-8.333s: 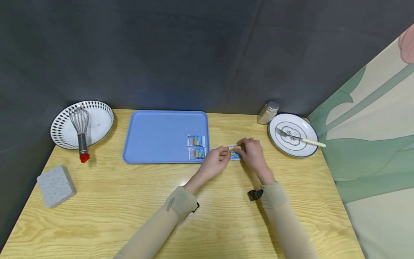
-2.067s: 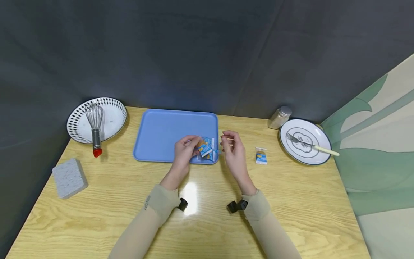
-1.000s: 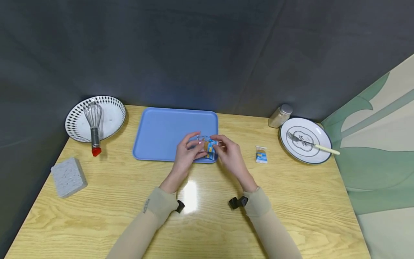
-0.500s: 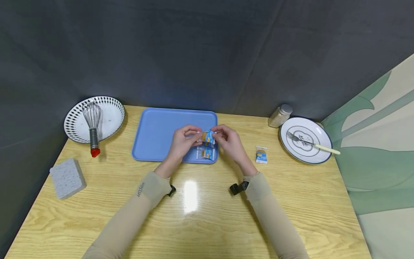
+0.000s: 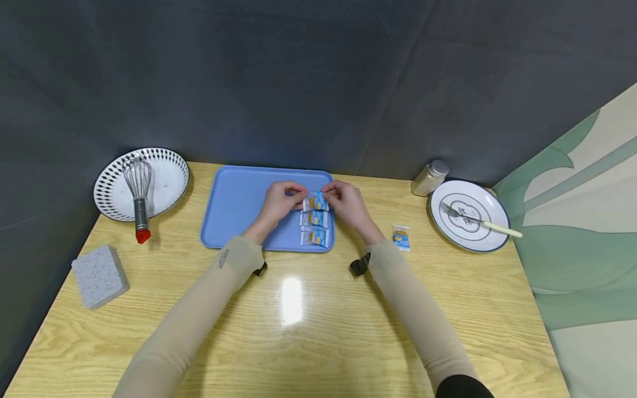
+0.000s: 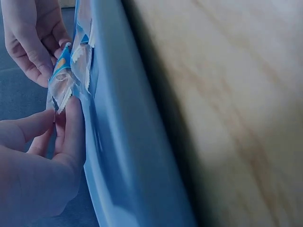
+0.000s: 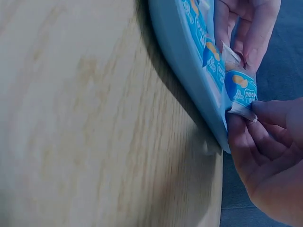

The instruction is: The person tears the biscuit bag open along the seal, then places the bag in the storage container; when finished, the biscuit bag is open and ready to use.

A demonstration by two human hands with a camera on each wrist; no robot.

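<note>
In the head view, both hands hold one small snack packet (image 5: 316, 200), part clear and part blue, at the back right of the blue tray (image 5: 239, 207). My left hand (image 5: 280, 203) pinches its left end. The right hand (image 5: 348, 204) pinches the opposite end, thumb and fingertips on the crimped edge. Just in front of it lie a middle packet (image 5: 314, 219) and a front packet (image 5: 314, 237), lined up in a column. Close up in the right wrist view, the held packet (image 7: 241, 88) shows its blue printed face between the two hands' fingertips.
Another packet (image 5: 401, 237) lies on the table right of the tray. Farther right are a plate (image 5: 443, 235) with a fork (image 5: 485, 223) and a shaker jar (image 5: 430, 178). To the left are a patterned plate (image 5: 166, 190) bearing a whisk (image 5: 141, 207), and a grey sponge-like block (image 5: 100, 276).
From beside a packet on the table, the hands have come left over the tray. The held packet has since moved to the back of the column, where two packets lay before.
</note>
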